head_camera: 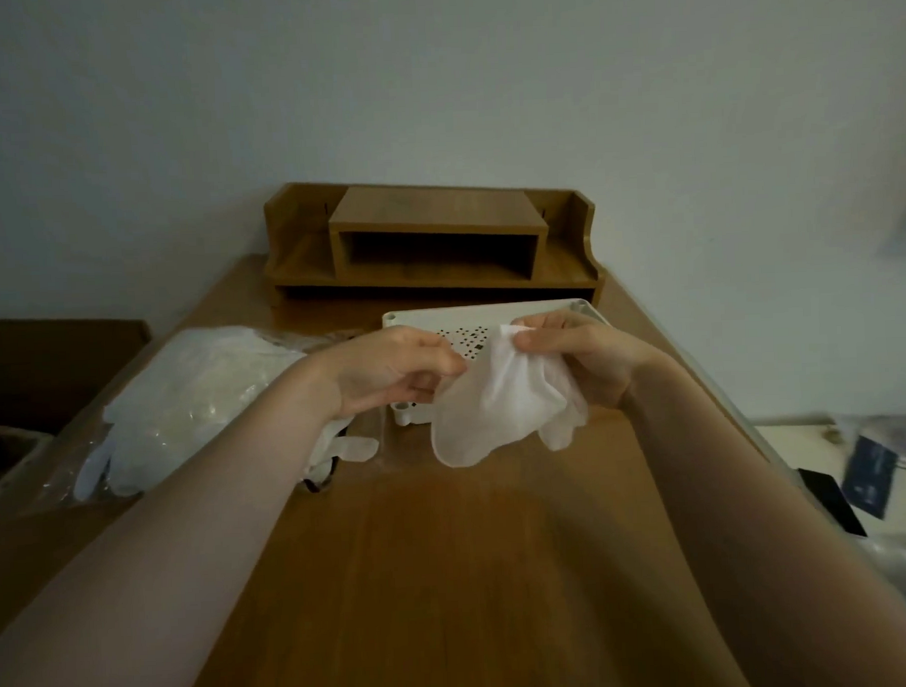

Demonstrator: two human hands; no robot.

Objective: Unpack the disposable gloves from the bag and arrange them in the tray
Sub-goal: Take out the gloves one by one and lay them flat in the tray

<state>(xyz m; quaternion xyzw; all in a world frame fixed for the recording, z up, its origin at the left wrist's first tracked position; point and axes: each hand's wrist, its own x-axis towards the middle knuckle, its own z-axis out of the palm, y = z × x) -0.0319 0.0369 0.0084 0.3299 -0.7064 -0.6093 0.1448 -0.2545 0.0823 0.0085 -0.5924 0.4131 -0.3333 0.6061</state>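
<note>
A thin white disposable glove (499,408) hangs between my hands above the near edge of the white perforated tray (491,316). My right hand (574,354) pinches its upper edge between thumb and fingers. My left hand (390,368) pinches the glove's left edge with curled fingers. On the left of the wooden desk lies the clear plastic bag (196,398) stuffed with several more gloves; loose gloves (349,447) spill out under my left wrist. Most of the tray's floor is hidden behind my hands and the glove.
A wooden desk organiser (437,236) stands against the wall behind the tray. A dark cardboard box (56,367) sits off the desk's left side. Dark packets and clear plastic (866,483) lie to the right, beyond the desk edge.
</note>
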